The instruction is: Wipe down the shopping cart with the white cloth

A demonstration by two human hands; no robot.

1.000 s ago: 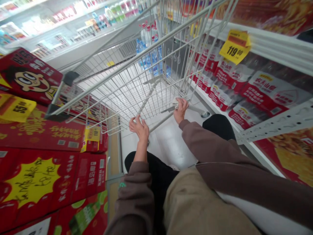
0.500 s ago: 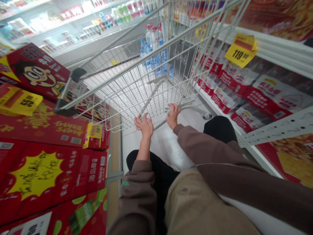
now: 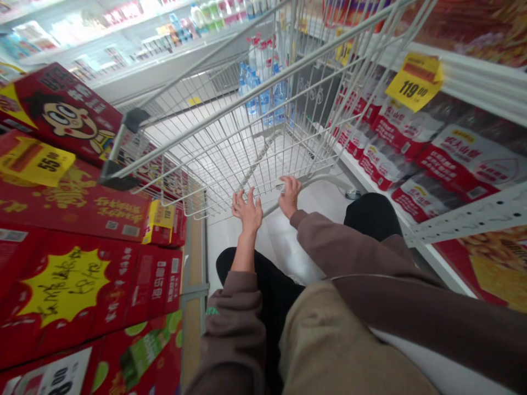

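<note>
A wire shopping cart (image 3: 214, 123) stands tilted across the aisle in front of me. My left hand (image 3: 248, 213) is raised at the cart's lower near edge, fingers spread and slightly bent, holding nothing that I can see. To its right, my right hand (image 3: 290, 196) curls its fingers at the low grey frame tube of the cart, with a small grey piece showing between thumb and fingers. A caster wheel (image 3: 352, 194) of the cart rests on the floor beyond my right hand. My knees are bent on both sides of my hands.
Red cartons (image 3: 82, 274) with yellow price tags are stacked close on the left. On the right, a shelf (image 3: 486, 93) holds red-labelled bottle packs (image 3: 457, 159). Blue water bottles (image 3: 263, 93) stand behind the cart, and a bright shelf of goods (image 3: 144, 49) runs along the back.
The view has shifted slightly, so the cart and cartons sit a little further right. My left hand's fingers have spread further apart; my right hand stays at the cart's frame.
</note>
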